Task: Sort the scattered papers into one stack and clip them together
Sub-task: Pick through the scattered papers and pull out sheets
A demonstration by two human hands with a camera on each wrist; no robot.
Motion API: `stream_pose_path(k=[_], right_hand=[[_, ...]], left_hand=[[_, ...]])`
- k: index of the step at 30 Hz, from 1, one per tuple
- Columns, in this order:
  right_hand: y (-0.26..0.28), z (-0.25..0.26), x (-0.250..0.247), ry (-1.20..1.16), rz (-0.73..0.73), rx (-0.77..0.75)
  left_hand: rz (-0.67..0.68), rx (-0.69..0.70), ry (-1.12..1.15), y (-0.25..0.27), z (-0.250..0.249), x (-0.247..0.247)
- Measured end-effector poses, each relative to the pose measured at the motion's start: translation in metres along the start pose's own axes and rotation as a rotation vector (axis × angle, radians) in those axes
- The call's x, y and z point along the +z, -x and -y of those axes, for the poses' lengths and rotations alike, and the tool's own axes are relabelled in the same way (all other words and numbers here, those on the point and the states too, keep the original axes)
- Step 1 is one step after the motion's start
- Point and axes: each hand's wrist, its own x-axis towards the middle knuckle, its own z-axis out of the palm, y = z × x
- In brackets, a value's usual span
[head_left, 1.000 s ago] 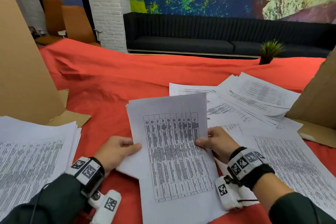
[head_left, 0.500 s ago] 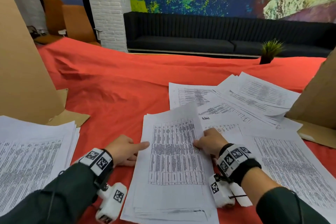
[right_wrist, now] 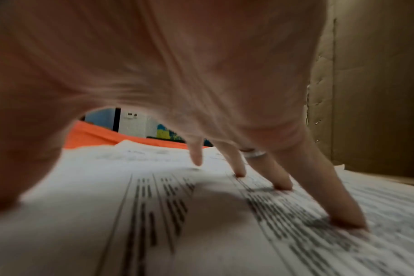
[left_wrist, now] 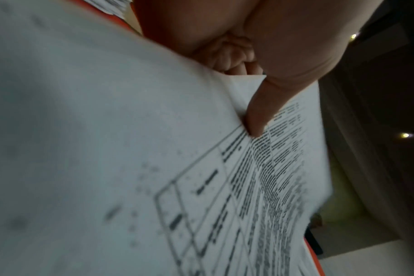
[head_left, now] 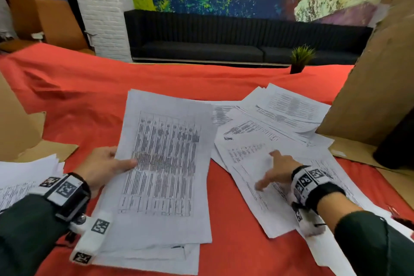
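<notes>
A stack of printed sheets (head_left: pixel 165 163) lies on the red cloth in the middle, its far end lifted. My left hand (head_left: pixel 105 166) grips its left edge, thumb on top (left_wrist: pixel 255 119) and fingers underneath. To the right, loose scattered papers (head_left: pixel 280 127) overlap each other. My right hand (head_left: pixel 273 175) rests on the nearest loose sheet (right_wrist: pixel 201 214) with fingers spread and straight, fingertips (right_wrist: pixel 281 184) pressing the paper. No clip can be made out for certain.
Another thick pile of papers (head_left: pixel 24 177) sits at the left edge. Cardboard panels stand at the left (head_left: pixel 15 123) and right (head_left: pixel 376 87). A small potted plant (head_left: pixel 300 58) stands at the far edge of the red table (head_left: pixel 89 96). A small red object (head_left: pixel 401 217) lies at the right edge.
My right hand let go of the stack and moved right onto the loose sheets. My left hand took hold of the stack's left edge. The head view swung slightly right.
</notes>
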Motion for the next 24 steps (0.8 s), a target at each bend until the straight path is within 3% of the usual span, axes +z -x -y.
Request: stream_pose_path(k=[2,7,12,16,18,21,24], right_hand=[[-0.002,-0.001,0.006,0.051,0.056,-0.016],[0.009,0.017,0.017,0.189,0.024,-0.018],[0.016,0.023,0.024,0.299,-0.198,-0.070],[0.028,0.029,0.010,0.419,-0.273,-0.150],[0.038,0.036,0.002,0.372,-0.313,-0.189],[0.058,0.062,-0.001,0.220,-0.362,-0.270],[0.081,0.105,0.008,0.014,-0.434,-0.381]], left_hand=[[0.006,-0.027,-0.017,0.005,0.008,0.001],[0.006,-0.031,0.032,0.009,0.016,0.013],[0.031,0.002,0.064,0.011,0.015,0.017],[-0.017,0.033,0.113,0.010,0.021,0.018],[0.012,0.066,0.103,0.011,0.023,0.020],[0.013,0.212,-0.171,0.012,0.023,0.026],[0.049,0.198,-0.270,0.019,0.018,0.044]])
